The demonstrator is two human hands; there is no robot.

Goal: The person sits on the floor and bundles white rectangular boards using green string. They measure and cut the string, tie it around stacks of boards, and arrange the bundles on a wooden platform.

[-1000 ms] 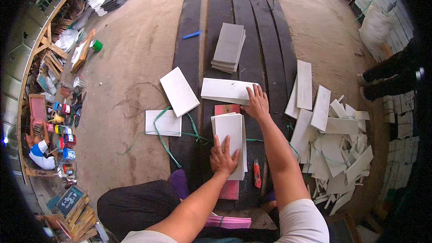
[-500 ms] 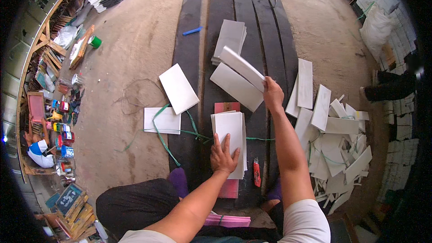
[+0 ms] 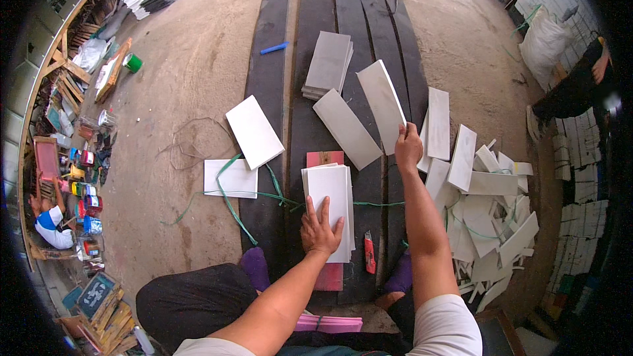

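Note:
My left hand rests with fingers spread on a stack of white foam sheets. Under that stack lies a pink board, showing at both ends. My right hand pinches the lower corner of a long white foam sheet, tilted above the dark planks. A similar loose strip lies just left of it, next to a greyish stack of sheets. Two white sheets lie farther left, one angled and another under a green plastic strap. A red box cutter lies right of my stack.
Dark planks cover the ground before me, with a blue tool on them. Offcuts are heaped at the right. Paint containers line the left, near a seated person. Another person stands at far right beside a white sack.
The sheet in my right hand has swung more upright and to the right, turning its broad face into view. My left hand stays on the stack. The person at right shows more now.

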